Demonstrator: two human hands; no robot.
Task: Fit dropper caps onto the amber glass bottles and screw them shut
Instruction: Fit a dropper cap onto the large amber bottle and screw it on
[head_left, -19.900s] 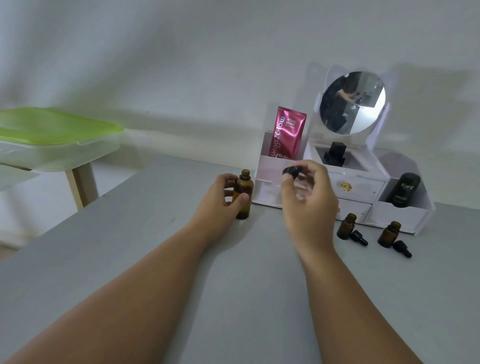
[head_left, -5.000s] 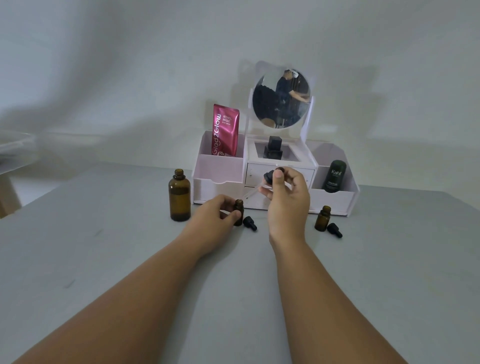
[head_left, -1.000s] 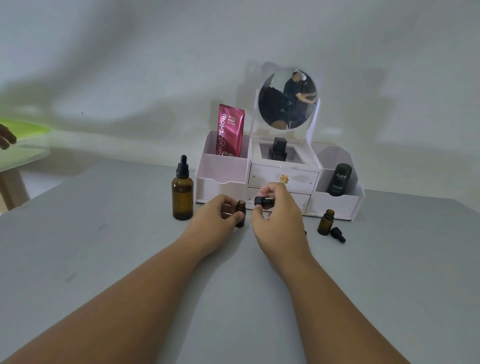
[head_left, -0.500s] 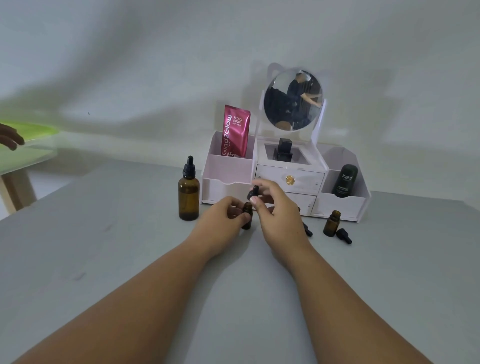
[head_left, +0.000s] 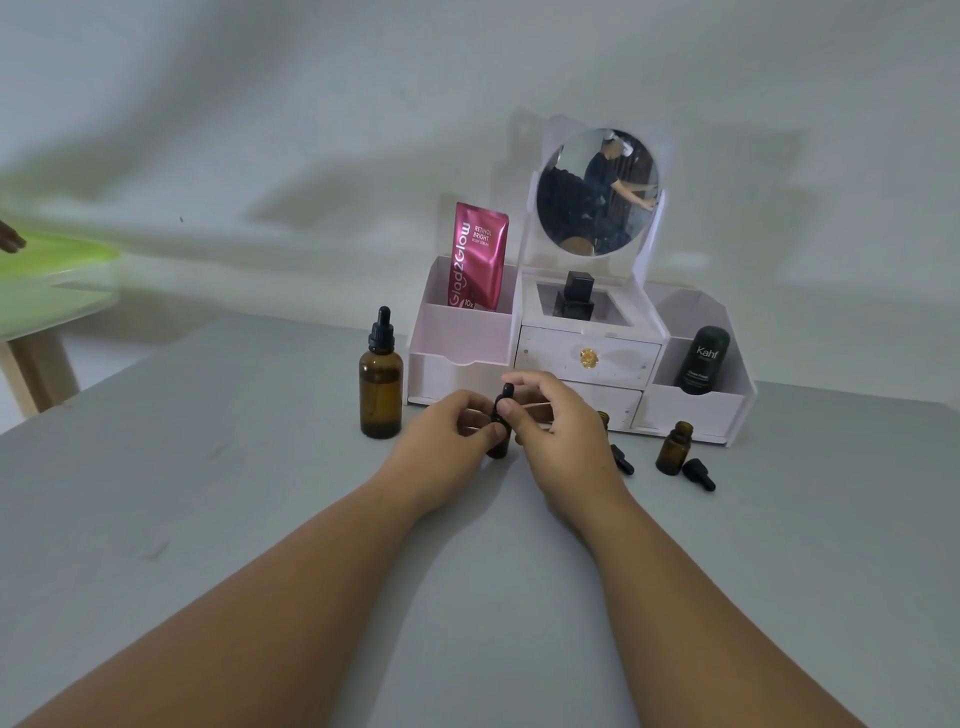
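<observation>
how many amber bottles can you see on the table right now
4: a tall capped bottle left of the organizer; a small one between both hands; one's neck behind the right hand; an open small one at right.

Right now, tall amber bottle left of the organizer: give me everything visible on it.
The tall amber bottle is brown, see-through and glass-looking, round, with sloped shoulders. A black dropper cap with a ribbed collar and rubber bulb sits on its neck. It stands upright on the grey table, just left of the white organizer, apart from both hands. Nothing else touches it.
</observation>
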